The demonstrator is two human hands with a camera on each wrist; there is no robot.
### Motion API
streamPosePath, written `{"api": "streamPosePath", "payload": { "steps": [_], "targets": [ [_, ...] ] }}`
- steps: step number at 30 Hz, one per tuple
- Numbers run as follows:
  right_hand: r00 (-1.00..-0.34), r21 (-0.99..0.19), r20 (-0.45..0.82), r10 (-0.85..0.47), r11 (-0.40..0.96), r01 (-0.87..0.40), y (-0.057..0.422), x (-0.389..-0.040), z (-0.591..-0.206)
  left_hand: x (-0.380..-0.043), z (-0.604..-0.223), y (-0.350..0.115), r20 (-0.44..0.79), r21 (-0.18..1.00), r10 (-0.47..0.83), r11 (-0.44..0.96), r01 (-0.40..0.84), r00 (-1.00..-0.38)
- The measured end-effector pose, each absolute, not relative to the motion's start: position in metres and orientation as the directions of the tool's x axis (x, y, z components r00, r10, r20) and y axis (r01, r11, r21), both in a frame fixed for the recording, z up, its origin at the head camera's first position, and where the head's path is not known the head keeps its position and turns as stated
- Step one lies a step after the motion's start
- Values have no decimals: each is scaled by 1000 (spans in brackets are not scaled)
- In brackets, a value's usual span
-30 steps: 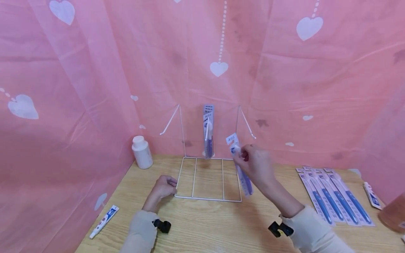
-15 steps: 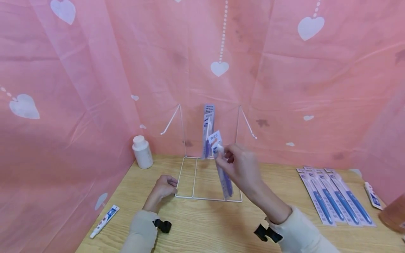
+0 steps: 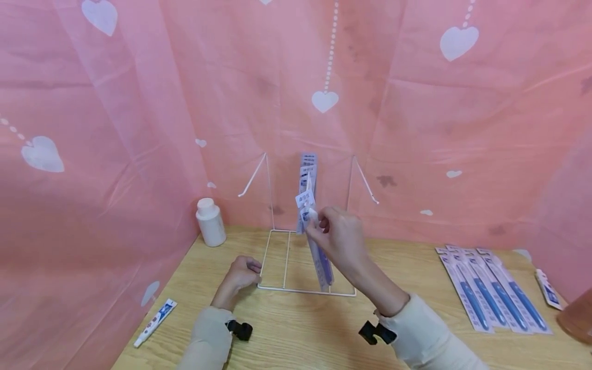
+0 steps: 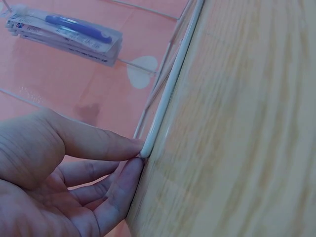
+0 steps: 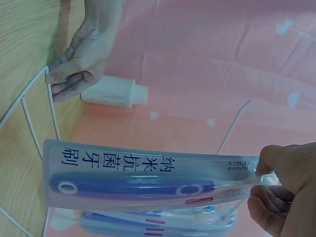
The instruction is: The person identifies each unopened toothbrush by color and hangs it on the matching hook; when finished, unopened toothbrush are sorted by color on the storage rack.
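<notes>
My right hand pinches a packaged purple toothbrush near the top of its pack. The pack hangs at a slant, its holed card end overlapping the tip of the middle hook in the head view. Behind it, several packaged toothbrushes hang on that hook of a white wire display rack. At the rack's front left corner, my left hand grips the base wire between thumb and finger, as the left wrist view shows. The rack's left and right hooks carry nothing.
Several packaged blue toothbrushes lie on the table at right, near a toothpaste tube and a brownish container. At left are a white bottle and another toothpaste tube. A pink curtain stands behind.
My right hand has carried the packaged toothbrush leftward from the rack's right side to the front of the middle hook. My left hand has stayed at the rack's corner.
</notes>
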State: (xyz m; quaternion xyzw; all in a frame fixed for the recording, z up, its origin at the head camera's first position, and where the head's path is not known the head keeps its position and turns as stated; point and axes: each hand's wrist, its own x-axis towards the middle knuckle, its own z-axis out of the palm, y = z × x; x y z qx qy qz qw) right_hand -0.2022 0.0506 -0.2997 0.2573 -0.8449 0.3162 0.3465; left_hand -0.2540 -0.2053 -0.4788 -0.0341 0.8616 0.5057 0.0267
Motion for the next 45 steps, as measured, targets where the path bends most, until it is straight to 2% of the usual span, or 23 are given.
{"api": "streamPosePath", "payload": {
  "steps": [6, 13, 21, 31, 39, 45],
  "targets": [
    [-645, -374, 739, -196, 676, -634, 50, -219, -302, -254, -475, -204, -97, 865, -37, 490, -103, -995],
    [-751, -478, 638, -170, 678, -559, 44, -241, -300, -254, -476, -205, -99, 867, -44, 486, -108, -994],
    [-805, -535, 582, -115, 691, -485, 42, -264, -299, -253, -478, -205, -75, 877, -23, 475, -77, -997],
    [-779, -493, 622, -75, 735, -465, 41, -291, -300, -252, -479, -203, -79, 881, 0, 468, -70, -997],
    [-825, -516, 564, -33, 766, -383, 38, -302, -296, -251, -478, -200, -80, 882, 4, 466, -69, -997],
    [-828, -523, 560, -26, 763, -379, 38, -304, -298, -251, -477, -201, -88, 880, 9, 469, -74, -996]
  ]
}}
